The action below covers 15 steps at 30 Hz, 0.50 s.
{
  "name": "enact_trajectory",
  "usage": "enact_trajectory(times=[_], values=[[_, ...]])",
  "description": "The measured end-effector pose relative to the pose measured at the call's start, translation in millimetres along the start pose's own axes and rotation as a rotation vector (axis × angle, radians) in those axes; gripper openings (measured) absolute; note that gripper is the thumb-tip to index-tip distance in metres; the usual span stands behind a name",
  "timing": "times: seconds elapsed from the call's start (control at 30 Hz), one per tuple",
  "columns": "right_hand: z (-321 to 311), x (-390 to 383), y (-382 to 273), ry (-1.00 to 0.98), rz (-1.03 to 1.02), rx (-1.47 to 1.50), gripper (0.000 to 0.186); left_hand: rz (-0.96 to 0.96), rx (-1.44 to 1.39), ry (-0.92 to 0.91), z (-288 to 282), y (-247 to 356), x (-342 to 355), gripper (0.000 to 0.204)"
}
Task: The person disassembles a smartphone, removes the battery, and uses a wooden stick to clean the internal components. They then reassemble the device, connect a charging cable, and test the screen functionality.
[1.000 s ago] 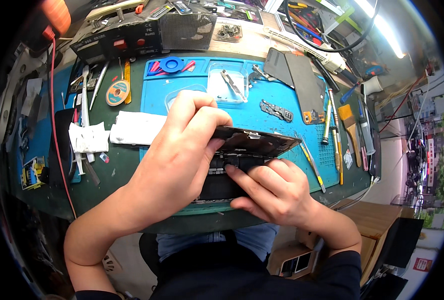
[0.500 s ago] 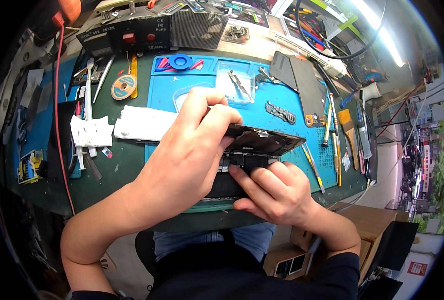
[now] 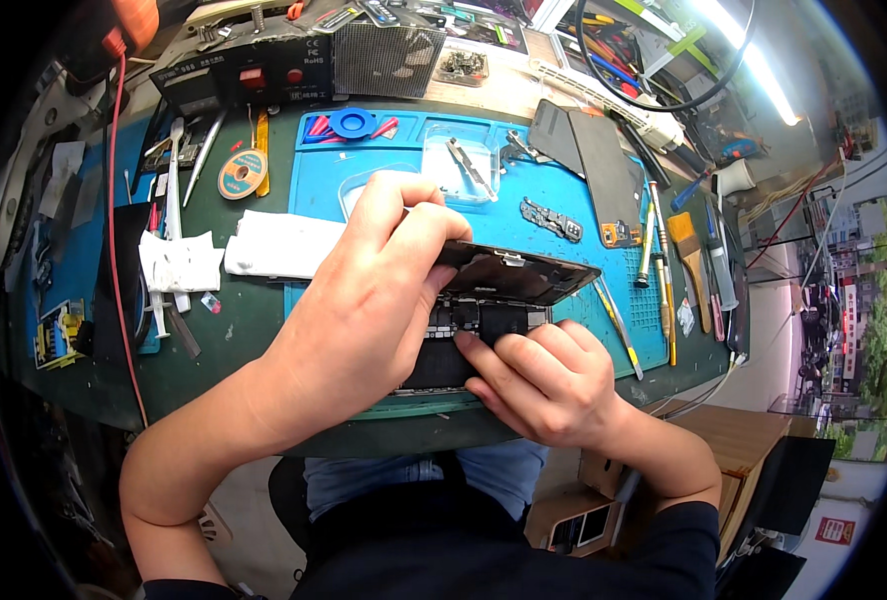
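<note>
Green tabletop (image 3: 234, 335), cluttered; blue mat (image 3: 504, 226) on it. Phone (image 3: 436, 372), opened up, at mat's near edge. Left hand (image 3: 359, 300) pinches its raised, tilted panel (image 3: 529, 274). Right hand (image 3: 556, 385): fingers bent, index on phone's insides; cannot tell whether gripping.

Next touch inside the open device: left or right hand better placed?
Right, probably: the right hand has its index finger down at the device's interior, while the left hand is busy gripping the raised panel.
</note>
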State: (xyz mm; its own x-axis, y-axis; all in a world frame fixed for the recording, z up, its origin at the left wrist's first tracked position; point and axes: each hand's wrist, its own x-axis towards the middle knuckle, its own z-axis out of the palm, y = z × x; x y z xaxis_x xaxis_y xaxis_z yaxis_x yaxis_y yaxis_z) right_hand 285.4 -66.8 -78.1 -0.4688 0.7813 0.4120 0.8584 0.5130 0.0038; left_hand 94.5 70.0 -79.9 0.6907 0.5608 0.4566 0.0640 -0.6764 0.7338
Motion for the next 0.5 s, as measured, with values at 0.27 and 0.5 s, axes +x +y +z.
enact_trajectory(times=[0.27, 0.5], values=[[-0.8, 0.5, -0.6, -0.011, 0.015, 0.033, 0.035, -0.007, -0.003, -0.001, 0.5, 0.0, -0.4, 0.033], [2.1, -0.6, 1.5, -0.001, 0.012, 0.05, 0.035, 0.009, 0.003, 0.008, 1.3, 0.7, -0.1, 0.034]])
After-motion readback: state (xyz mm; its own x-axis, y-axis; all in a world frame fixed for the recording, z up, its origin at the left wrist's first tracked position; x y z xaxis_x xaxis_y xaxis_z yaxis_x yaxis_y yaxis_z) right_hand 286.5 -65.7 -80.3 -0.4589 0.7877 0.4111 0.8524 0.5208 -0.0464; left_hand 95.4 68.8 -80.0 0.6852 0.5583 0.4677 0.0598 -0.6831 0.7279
